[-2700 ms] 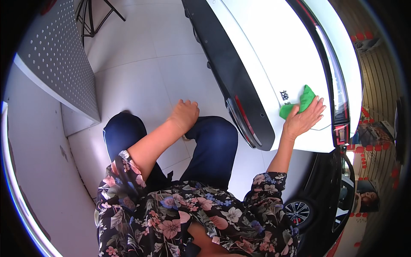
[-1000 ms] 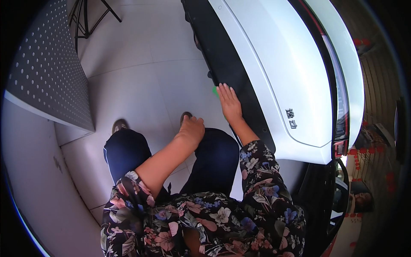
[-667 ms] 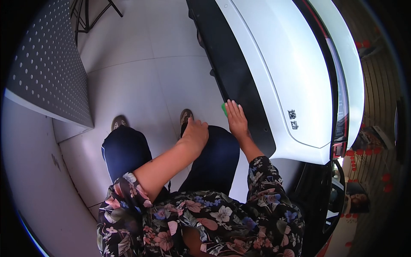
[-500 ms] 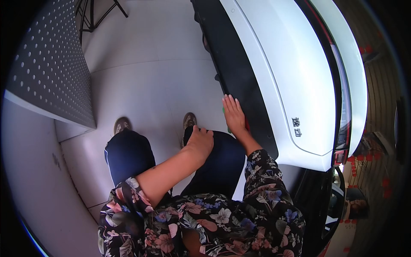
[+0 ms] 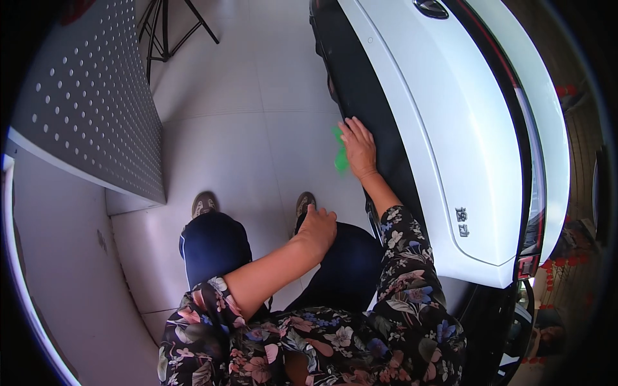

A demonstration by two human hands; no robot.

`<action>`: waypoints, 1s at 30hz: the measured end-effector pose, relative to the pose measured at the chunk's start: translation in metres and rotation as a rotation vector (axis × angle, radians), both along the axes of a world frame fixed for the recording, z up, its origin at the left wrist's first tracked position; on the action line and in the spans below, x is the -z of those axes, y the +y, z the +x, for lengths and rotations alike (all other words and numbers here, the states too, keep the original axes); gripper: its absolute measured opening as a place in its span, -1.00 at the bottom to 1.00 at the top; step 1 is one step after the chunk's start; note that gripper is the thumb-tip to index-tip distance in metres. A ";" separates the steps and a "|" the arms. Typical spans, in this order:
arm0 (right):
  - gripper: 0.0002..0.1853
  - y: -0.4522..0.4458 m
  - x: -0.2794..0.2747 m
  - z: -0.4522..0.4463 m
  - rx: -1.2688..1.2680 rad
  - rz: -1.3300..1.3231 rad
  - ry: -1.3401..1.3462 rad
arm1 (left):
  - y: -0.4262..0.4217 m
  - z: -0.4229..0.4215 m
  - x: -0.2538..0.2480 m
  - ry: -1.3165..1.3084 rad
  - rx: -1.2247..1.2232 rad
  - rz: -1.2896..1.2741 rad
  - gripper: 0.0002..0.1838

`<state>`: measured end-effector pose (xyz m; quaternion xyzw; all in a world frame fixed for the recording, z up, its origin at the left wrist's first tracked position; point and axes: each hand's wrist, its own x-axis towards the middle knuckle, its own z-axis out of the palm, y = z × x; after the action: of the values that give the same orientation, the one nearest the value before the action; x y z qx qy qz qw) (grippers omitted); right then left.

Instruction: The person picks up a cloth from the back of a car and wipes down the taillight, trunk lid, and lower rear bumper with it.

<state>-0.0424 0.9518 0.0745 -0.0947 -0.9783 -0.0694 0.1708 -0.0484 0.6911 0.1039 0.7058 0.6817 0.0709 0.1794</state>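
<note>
At the lower edge of the white car's black rear bumper (image 5: 364, 83), my right hand (image 5: 360, 149) lies with its fingers slightly bent. A blurred bright green cloth (image 5: 341, 157) shows beside and under that hand, partly hidden by it. My left hand (image 5: 318, 226) rests on my right knee (image 5: 351, 254), its fingers curled downward and their tips out of sight. No object shows in the left hand. My left forearm crosses in front of my body.
On the left stands a grey perforated panel (image 5: 96, 96) beside a pale wall (image 5: 71, 257). Black stand legs (image 5: 164, 38) are at the top. The white car body (image 5: 450, 128) fills the right, with raised lettering (image 5: 461, 222). Pale floor tiles (image 5: 219, 141) lie between.
My right hand has slid forward along the bumper, and more of the green cloth shows. My left hand stays at the knee. The whole view has shifted slightly.
</note>
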 end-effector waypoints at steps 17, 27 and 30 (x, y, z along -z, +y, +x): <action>-0.65 -0.049 -0.007 0.163 0.018 0.207 -0.322 | 0.018 -0.020 0.051 0.095 -0.124 0.144 -0.79; -0.74 -0.107 0.012 0.345 0.329 0.143 -0.307 | 0.014 -0.042 0.050 0.075 -0.104 0.078 -0.68; -0.81 -0.109 0.032 0.405 0.567 0.075 -0.262 | 0.012 -0.049 0.048 0.106 -0.093 0.086 -0.68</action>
<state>0.3625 0.8427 0.0424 -0.3477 -0.9233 -0.1617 0.0205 -0.0974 0.7031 0.0558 0.6833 0.7184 0.0710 0.1093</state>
